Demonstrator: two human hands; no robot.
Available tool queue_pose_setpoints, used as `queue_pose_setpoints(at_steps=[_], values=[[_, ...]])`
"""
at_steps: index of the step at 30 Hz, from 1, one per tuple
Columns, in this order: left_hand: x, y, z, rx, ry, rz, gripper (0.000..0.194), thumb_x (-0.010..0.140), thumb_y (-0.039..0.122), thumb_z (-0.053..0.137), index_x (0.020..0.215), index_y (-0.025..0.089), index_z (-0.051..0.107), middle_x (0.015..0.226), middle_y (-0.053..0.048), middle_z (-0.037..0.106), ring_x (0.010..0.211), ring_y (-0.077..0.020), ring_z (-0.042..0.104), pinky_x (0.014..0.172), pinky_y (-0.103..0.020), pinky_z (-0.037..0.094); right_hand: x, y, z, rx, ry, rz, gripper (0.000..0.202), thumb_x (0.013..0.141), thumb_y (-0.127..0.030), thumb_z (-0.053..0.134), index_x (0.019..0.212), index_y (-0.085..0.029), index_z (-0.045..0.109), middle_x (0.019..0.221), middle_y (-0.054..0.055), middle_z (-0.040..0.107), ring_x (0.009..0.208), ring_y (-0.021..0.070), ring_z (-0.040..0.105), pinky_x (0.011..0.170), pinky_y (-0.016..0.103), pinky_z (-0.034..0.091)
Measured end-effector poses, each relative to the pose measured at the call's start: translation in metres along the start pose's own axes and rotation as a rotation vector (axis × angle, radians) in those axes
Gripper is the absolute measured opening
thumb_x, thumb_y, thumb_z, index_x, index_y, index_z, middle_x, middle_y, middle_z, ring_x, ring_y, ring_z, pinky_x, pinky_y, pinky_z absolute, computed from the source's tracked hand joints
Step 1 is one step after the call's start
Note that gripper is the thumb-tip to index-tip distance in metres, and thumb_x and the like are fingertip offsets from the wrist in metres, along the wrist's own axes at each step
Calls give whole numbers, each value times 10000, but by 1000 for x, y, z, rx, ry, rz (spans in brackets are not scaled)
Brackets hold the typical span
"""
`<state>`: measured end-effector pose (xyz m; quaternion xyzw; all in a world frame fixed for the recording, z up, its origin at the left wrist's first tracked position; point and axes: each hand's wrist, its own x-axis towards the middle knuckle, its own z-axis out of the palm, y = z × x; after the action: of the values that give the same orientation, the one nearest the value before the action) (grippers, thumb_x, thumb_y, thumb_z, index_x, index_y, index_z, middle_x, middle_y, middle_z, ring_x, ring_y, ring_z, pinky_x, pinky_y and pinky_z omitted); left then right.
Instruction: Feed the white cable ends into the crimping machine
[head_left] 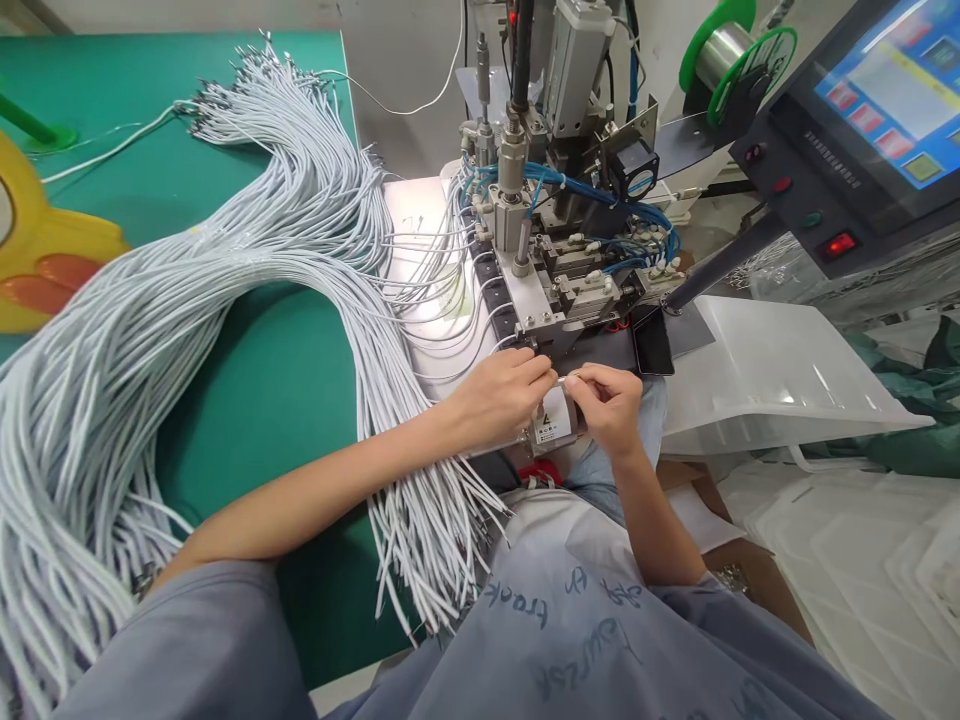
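At the front edge of the machine [525, 300], my left hand [506, 395] and my right hand [611, 405] meet with fingertips pinched. A short stretch of white cable [562, 380] shows between them, and both hands grip it. Its end is too small to make out. Several white cables [442, 335] run from the machine's row of slots towards the left. My left forearm passes over a thick bundle of white cables [300, 255] with dark tips, spread across the green table [247, 390].
A solder wire spool [724, 58] with green flanges stands at the back right, beside a control panel with a lit screen [900, 90]. A translucent plastic bin [787, 370] is at my right. A yellow toy-like object [60, 240] sits at the far left.
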<state>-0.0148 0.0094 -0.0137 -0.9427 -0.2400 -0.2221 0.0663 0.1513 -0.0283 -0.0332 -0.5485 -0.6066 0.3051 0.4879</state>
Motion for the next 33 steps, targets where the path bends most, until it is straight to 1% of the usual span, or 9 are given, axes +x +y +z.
queue_pose_setpoints(at_steps=[5,8,10,12,14,16,21,25,33], values=[[-2,5,6,-431,-20,-247,258,888,164,395,789,126,630,640,-18,526,559,-101,473,502,-215,356,-6,7,16,127,141,94,268,795,-338,556,589,-169,586,543,-21,427,509,95,365,487,253,303],[0,-1,8,-574,-118,-305,253,904,182,407,830,128,643,685,-25,544,616,-98,514,567,-196,403,-4,14,17,128,112,176,270,797,-358,552,615,-167,610,589,-3,526,547,110,454,529,253,371],[1,-7,10,-513,-213,-330,257,901,175,408,817,115,644,737,-45,545,625,-103,518,586,-208,417,2,24,13,127,65,223,229,794,-343,547,691,-165,648,677,21,619,625,134,539,605,264,432],[1,-13,14,-374,-329,-349,259,888,145,397,808,92,638,794,-68,541,583,-97,497,560,-220,413,10,36,10,123,33,264,209,786,-327,541,779,-162,669,771,45,674,711,156,590,678,283,466],[1,-17,19,-272,-443,-348,256,875,114,383,823,74,630,835,-84,543,558,-92,490,543,-226,413,17,47,8,124,9,293,212,775,-326,540,801,-157,665,787,52,684,733,162,600,698,293,475],[1,-18,23,-245,-505,-336,268,885,120,366,861,70,629,847,-87,547,580,-100,518,561,-228,435,22,55,10,147,-35,316,207,764,-332,547,776,-155,653,758,43,673,710,155,592,680,287,473],[-2,-18,26,-221,-496,-352,311,925,186,336,1048,83,603,869,-95,564,621,-127,572,583,-251,481,28,59,18,231,-79,354,176,732,-328,586,690,-160,621,645,5,609,632,129,544,634,265,447],[-4,-19,24,-200,-493,-274,353,860,71,360,1154,106,552,913,-97,563,647,-128,588,604,-252,495,30,58,21,272,-91,379,172,722,-329,592,661,-168,598,591,-15,556,572,113,494,589,258,419],[3,-15,15,-63,-583,-188,361,822,45,404,1162,72,522,995,-137,547,747,-166,613,621,-273,514,31,61,19,262,-189,367,201,765,-355,567,672,-177,556,569,-32,503,534,101,449,540,245,369]])
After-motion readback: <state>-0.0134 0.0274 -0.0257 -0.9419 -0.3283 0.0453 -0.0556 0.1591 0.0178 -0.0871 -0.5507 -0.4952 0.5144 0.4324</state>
